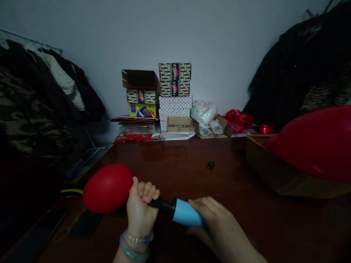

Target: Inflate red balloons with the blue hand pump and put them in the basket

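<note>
A partly inflated red balloon (108, 188) sits at the left end of a hand-held balloon pump (188, 213), which has a light blue barrel and a black nozzle end. My left hand (143, 200) is closed round the balloon's neck where it meets the nozzle; the neck itself is hidden in the fist. A beaded bracelet and a pale green bangle circle that wrist. Gripping the pump's blue barrel from the right is my right hand (216, 223), fingers over the top and thumb below. The pump lies nearly level above the brown table (175, 160).
At right, a wooden-looking container (296, 179) holds large red balloons (318, 146). A thin black coil (210, 166) lies mid-table. Dark flat objects (86, 223) and a yellow loop (62, 233) lie lower left. Stacked boxes (175, 109) stand behind; clothes (68, 84) hang at left.
</note>
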A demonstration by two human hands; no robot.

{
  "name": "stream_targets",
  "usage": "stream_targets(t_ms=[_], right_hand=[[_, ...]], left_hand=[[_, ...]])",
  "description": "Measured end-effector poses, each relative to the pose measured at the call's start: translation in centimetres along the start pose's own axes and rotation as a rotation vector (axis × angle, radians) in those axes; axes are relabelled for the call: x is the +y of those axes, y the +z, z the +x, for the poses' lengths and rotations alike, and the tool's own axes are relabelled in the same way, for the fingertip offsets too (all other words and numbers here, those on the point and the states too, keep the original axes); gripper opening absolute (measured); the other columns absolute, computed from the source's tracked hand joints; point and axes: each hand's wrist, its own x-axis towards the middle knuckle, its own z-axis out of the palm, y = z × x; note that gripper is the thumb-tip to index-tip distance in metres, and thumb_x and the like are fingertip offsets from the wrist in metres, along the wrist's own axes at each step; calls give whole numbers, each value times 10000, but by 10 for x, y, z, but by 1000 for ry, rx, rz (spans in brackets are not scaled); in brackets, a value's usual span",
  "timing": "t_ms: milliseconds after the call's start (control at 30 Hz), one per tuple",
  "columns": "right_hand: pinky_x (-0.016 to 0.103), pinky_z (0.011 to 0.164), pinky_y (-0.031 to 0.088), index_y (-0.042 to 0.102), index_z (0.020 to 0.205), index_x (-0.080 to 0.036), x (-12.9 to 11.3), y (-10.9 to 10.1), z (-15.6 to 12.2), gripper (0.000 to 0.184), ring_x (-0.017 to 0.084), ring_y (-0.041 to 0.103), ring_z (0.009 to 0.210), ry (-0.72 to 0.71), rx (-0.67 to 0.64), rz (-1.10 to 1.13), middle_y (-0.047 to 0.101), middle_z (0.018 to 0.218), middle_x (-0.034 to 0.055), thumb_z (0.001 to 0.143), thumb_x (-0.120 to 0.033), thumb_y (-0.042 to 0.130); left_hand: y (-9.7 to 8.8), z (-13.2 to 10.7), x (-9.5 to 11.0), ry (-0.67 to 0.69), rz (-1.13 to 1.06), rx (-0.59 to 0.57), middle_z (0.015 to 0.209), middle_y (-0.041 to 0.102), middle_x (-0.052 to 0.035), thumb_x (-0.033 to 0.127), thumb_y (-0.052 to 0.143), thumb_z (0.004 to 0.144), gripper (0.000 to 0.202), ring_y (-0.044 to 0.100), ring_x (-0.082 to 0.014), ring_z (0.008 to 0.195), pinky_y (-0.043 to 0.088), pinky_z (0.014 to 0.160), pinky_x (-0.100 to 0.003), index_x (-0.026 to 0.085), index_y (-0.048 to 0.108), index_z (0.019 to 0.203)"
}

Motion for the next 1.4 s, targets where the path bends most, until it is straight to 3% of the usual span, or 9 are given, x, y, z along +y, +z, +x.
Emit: stream_targets(t_ms=[200, 300, 633, 867, 1033, 1400], right_hand=[[388, 896, 528, 567, 1251, -229, 18, -18, -2, 555, 233, 631, 1011, -36, 15, -19, 663, 1151, 66, 734, -162, 760], [391, 885, 534, 567, 1255, -241, 23, -22, -3, 543, 233, 636, 1003, -40, 17, -30, 667, 1143, 64, 748, -197, 755], [444, 854, 536, 588, 1214, -174, 22, -15, -4, 486, 263, 620, 991, -51, 91, -171, 663, 1125, 98, 749, -152, 730], [427, 885, 526, 605, 1189, -206, 2, 3, -2, 557, 246, 633, 965, -24, 107, -114, 682, 1102, 54, 666, -108, 771], [424, 901, 515, 610, 1182, -215, 2, 1, -1, 559, 244, 632, 968, -19, 70, -54, 683, 1094, 51, 662, -119, 790], [392, 889, 520, 564, 1255, -223, 20, -27, 0, 523, 233, 623, 1002, -48, -44, -13, 659, 1150, 67, 768, -202, 752]], left_hand=[[-2, 11, 29, 92, -10, -1, 421, 256, 80, 224, 519, 896, 461, 292, -51, 332, 289, 400, -209, 194, 218, 547], [-5, 14, 34, 114, -4, 4, 420, 258, 79, 210, 488, 911, 452, 297, -52, 329, 292, 401, -207, 194, 216, 550], [-11, 14, 12, 58, -95, 58, 423, 270, 75, 189, 445, 927, 434, 292, -58, 336, 291, 398, -217, 194, 250, 539], [-8, 2, -8, 1, -71, 52, 422, 241, 80, 268, 546, 896, 479, 262, -51, 336, 270, 389, -217, 192, 247, 529], [-4, 0, -17, -10, -47, 54, 426, 242, 83, 327, 595, 870, 496, 264, -49, 340, 276, 391, -214, 192, 264, 527], [0, 7, 24, 71, -54, 14, 417, 253, 74, 203, 486, 904, 441, 283, -57, 334, 282, 391, -218, 196, 252, 530]])
